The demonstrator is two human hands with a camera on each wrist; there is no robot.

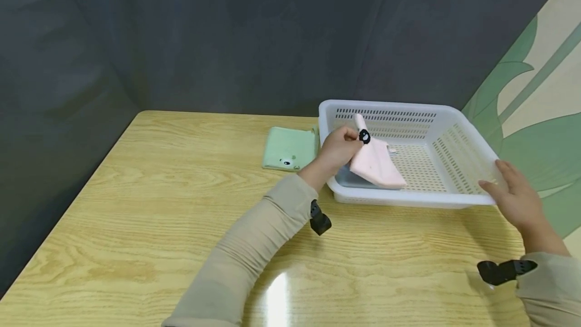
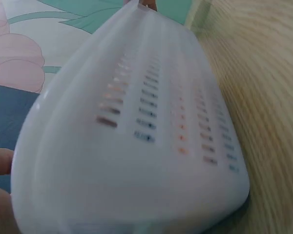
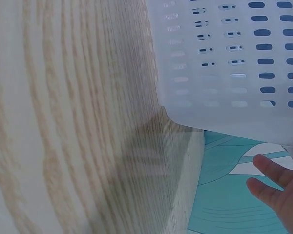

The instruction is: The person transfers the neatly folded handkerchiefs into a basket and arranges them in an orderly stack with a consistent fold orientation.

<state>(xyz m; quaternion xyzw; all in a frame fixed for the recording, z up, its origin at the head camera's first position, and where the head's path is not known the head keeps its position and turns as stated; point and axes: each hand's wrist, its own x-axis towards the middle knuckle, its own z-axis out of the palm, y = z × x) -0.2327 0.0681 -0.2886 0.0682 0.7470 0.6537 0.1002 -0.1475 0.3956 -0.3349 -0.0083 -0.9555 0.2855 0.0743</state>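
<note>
A white plastic basket (image 1: 386, 197) with slotted walls stands at the right end of the table. My left hand (image 1: 338, 149) reaches over its left side and pinches a folded pink cloth (image 1: 379, 165) with a black round patch, holding it tilted inside the basket. Below the cloth a grey-blue flat thing (image 1: 356, 180) shows in part. With thumb and fingers at the right front corner, my right hand (image 1: 517, 196) grips the basket's rim. In the left wrist view the basket's outer wall (image 2: 136, 185) hides most of the left hand.
A folded mint-green cloth (image 1: 290, 148) with a small face on it lies just left of the basket. The wooden table (image 1: 181, 206) meets a dark curtain (image 1: 249, 39) behind. A leaf-patterned wall (image 1: 540, 150) rises close on the right.
</note>
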